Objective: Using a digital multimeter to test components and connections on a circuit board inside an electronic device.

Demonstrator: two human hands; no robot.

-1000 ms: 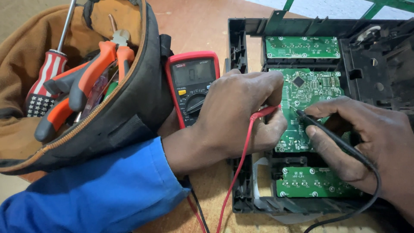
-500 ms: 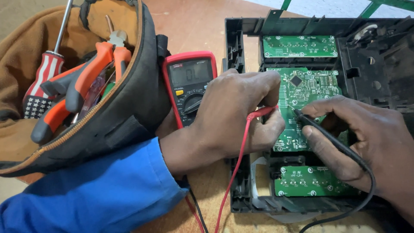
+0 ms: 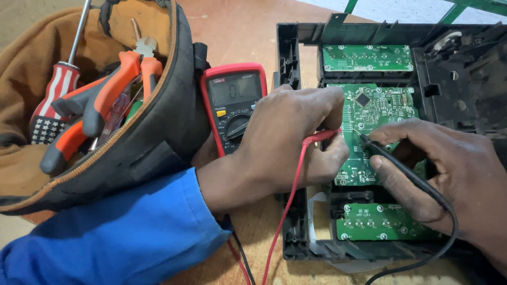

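Bright, even, sharp; soft shadows

The person's left arm wears a bright blue long sleeve (image 3: 116, 237) of plain woven cloth, with no print or badge showing. It fills the near left corner, creased in soft folds, and ends in a rounded, slightly bunched cuff at the wrist. Past the cuff the left hand (image 3: 288, 140) is bare: no glove, ring or watch can be seen. Its knuckles and fingers (image 3: 330, 103) look dusty and a little smudged. The right hand (image 3: 449, 169), at the right edge, is bare too, with the same dusty marks and short nails. Its wrist runs out of view, so no sleeve shows there.
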